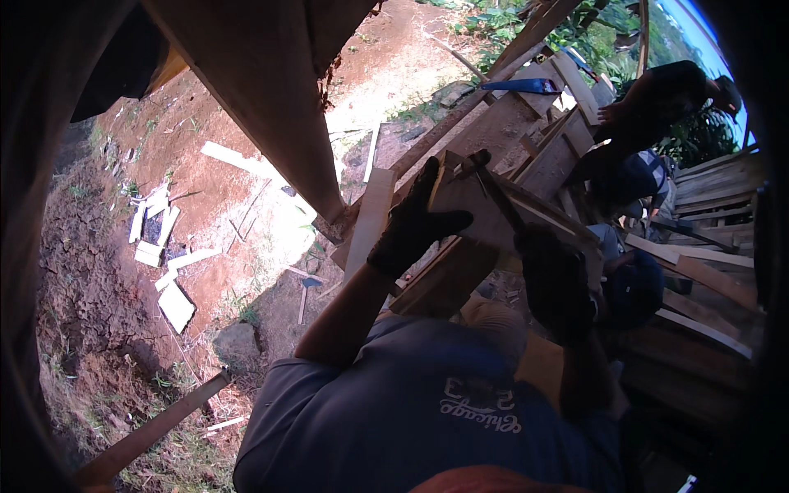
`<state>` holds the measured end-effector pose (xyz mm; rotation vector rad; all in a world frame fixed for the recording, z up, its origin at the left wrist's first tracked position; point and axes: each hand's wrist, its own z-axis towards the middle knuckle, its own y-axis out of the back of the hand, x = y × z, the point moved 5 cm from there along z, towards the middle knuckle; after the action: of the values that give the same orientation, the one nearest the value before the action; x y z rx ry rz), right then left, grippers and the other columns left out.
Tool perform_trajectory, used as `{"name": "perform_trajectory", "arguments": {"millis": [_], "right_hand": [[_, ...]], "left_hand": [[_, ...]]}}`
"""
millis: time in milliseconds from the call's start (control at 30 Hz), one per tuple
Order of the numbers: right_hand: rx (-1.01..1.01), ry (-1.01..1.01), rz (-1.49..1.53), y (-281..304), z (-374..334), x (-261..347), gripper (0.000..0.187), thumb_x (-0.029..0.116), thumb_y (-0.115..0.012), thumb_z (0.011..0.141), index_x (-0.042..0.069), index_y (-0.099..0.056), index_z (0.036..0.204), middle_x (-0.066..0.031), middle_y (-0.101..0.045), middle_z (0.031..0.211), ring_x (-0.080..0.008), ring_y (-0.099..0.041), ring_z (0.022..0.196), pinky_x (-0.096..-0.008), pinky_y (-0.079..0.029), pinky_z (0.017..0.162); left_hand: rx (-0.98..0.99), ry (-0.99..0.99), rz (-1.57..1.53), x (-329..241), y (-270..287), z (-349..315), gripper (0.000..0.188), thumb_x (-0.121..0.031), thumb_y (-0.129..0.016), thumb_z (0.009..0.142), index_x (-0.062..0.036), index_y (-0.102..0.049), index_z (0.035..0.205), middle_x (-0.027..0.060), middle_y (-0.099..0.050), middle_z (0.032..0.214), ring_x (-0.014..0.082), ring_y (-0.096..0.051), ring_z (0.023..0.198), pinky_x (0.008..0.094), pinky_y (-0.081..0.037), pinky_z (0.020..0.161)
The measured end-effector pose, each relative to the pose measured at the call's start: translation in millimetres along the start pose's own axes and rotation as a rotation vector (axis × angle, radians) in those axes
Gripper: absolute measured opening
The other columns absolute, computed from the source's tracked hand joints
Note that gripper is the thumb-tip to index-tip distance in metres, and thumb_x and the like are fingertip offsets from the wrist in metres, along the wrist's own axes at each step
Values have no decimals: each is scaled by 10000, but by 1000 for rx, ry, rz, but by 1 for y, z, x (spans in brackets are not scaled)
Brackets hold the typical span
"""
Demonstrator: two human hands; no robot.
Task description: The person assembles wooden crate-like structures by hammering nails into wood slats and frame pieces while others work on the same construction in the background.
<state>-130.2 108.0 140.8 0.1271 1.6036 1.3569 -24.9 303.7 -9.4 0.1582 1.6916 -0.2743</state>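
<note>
My right hand (555, 283), in a dark glove, is closed round the handle of a hammer (503, 201). The hammer's head rests at, or just above, the upper corner of a wooden board (472, 205). Against the left end of that board lies my gloved left hand (415, 226), its thumb stretched across the face and its fingers pointing up along the end. Whether a nail stands under the hammer head is too small to tell. Just below the board, a thick wooden beam (448, 283) juts toward me.
A handsaw (522, 85) with a blue handle lies on the planks beyond. Another person (657, 107) in dark clothes bends at the right, near stacked boards (715, 205). A large post (255, 74) slants down from above. Wood offcuts (177, 304) litter the ground at left.
</note>
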Motion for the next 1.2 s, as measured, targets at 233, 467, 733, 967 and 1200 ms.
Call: {"name": "perform_trajectory", "arguments": {"millis": [233, 467, 733, 967, 1200], "right_hand": [[-165, -666, 759, -29, -28, -19, 426, 33, -586, 979, -26, -613, 1400, -212, -689, 1280, -330, -710, 1058, -444, -559, 848], [-235, -985, 1372, -36, -35, -35, 419, 41, -535, 983, -6, -603, 1394, -205, -684, 1291, -339, -716, 1095, -421, -566, 876], [-40, -569, 613, -4, -8, -34, 359, 73, -580, 1010, 23, -624, 1363, -150, -665, 1256, -271, -684, 1077, -393, -532, 903], [-75, -117, 81, -27, -5, 2, 327, 158, -529, 1053, 33, -630, 1338, -161, -660, 1222, -256, -676, 1051, -399, -524, 902], [15, -481, 527, -24, -12, -13, 297, 136, -552, 1048, 35, -629, 1316, -151, -631, 1193, -282, -652, 971, -407, -528, 815]], "left_hand": [[-19, -74, 100, -2, -2, -2, 995, -124, -851, 912, -128, -251, 1707, 151, -668, 1383, 162, -709, 1121, 325, -583, 942], [9, -29, -14, -3, 0, -1, 1151, -371, -916, 832, -11, -231, 1684, 219, -321, 1720, 271, -321, 1590, 370, -307, 1267], [25, -29, 20, -10, -2, 0, 1150, -381, -919, 830, -18, -239, 1683, 231, -330, 1712, 279, -336, 1584, 373, -316, 1264], [10, -49, -37, 4, -3, 1, 1109, -335, -908, 850, -35, -244, 1686, 220, -390, 1663, 261, -398, 1521, 370, -357, 1222], [-19, -101, 79, 5, -1, -2, 1034, -237, -882, 882, -87, -261, 1695, 187, -537, 1533, 212, -556, 1339, 350, -484, 1082]]}}
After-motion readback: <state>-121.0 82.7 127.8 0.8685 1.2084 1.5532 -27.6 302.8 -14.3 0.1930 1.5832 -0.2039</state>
